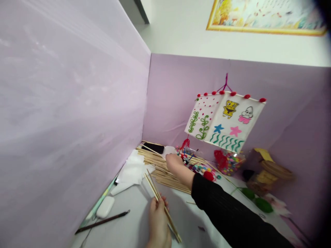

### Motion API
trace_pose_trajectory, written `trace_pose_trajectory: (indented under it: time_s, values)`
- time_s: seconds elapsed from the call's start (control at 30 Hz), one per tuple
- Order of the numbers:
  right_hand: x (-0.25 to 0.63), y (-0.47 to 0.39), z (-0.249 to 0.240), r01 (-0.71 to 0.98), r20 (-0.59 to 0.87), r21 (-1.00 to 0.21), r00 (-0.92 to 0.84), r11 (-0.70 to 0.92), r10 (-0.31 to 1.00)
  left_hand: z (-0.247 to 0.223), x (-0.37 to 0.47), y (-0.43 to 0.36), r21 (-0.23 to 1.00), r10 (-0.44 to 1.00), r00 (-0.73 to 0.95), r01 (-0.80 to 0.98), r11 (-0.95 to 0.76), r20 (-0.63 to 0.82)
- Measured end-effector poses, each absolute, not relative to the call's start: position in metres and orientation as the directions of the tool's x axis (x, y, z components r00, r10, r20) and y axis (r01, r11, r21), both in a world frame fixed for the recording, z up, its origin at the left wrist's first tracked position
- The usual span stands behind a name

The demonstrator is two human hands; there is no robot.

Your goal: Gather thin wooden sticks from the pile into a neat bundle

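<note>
Several thin wooden sticks [152, 184] are held in a bundle by my left hand [159, 220], closed around them near the front of the table. My right hand [177, 166] reaches across from the right over a spread pile of similar sticks [168, 179]. Its fingers are closed, their tips mostly hidden from me, and one wooden stick [153, 150] runs from them to the upper left, across a black phone [160, 149]. Just beyond that hand lie small coloured pom-poms and beads [198, 168].
White paper [131, 168], a white earphone case [105, 207] and a dark brush-like stick [103, 221] lie at left. A decorated cloth hanging [219, 119] hangs on the purple partition [168, 103]. Behind stand a pom-pom jar [234, 162] and a lidded jar [266, 181].
</note>
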State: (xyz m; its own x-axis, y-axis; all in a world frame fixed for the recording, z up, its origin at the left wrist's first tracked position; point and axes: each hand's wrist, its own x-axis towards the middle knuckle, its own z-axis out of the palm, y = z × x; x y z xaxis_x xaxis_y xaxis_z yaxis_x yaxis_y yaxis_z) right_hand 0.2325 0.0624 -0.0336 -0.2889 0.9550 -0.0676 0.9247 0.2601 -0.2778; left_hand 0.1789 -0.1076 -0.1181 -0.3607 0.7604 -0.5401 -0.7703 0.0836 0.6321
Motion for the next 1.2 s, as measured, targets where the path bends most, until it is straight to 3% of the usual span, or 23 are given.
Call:
trace_pose_trajectory:
  time_s: [0.1,0.23,0.37,0.63,0.93,1.0,1.07,1.1,1.13,1.2]
  values:
    - [0.264,0.019,-0.030,0.871,-0.132,-0.445,-0.294,0.208,0.947,-0.110,0.179,-0.106,0.638,0.775,-0.353,-0.766,0.083,-0.525]
    - [0.309,-0.051,-0.045,0.747,-0.322,-0.663,-0.355,0.059,0.878,-0.098,0.185,-0.108,0.652,0.854,-0.271,-0.752,0.100,-0.443]
    - [0.337,-0.101,-0.068,0.434,-0.413,-0.874,-0.427,-0.218,0.804,-0.093,0.195,-0.118,0.697,0.928,-0.174,-0.708,0.114,-0.328]
    - [0.349,-0.133,-0.081,0.365,-0.382,-0.900,-0.392,-0.240,0.837,-0.087,0.205,-0.130,0.756,0.966,-0.089,-0.641,0.131,-0.242]
    - [0.400,-0.168,-0.067,0.225,-0.364,-0.925,-0.280,-0.307,0.888,-0.092,0.197,-0.124,0.877,0.939,-0.129,-0.416,0.241,-0.319]
    - [0.422,-0.178,-0.064,0.179,-0.344,-0.934,-0.208,-0.310,0.916,-0.085,0.192,-0.118,0.936,0.957,-0.082,-0.249,0.250,-0.278]
    - [0.442,-0.187,-0.064,0.123,-0.316,-0.946,-0.136,-0.300,0.939,-0.073,0.187,-0.103,0.976,0.991,0.031,0.178,0.123,-0.131]
    - [0.451,-0.190,-0.064,0.097,-0.300,-0.952,-0.104,-0.291,0.948,-0.067,0.185,-0.092,0.900,0.991,0.131,0.435,-0.022,-0.039]
    - [0.459,-0.192,-0.066,0.074,-0.286,-0.957,-0.072,-0.281,0.955,-0.060,0.184,-0.079,0.731,0.971,0.233,0.654,-0.196,0.052]
    - [0.472,-0.193,-0.070,0.037,-0.267,-0.963,-0.025,-0.266,0.963,-0.049,0.186,-0.052,0.620,0.958,0.266,0.736,-0.274,0.107]
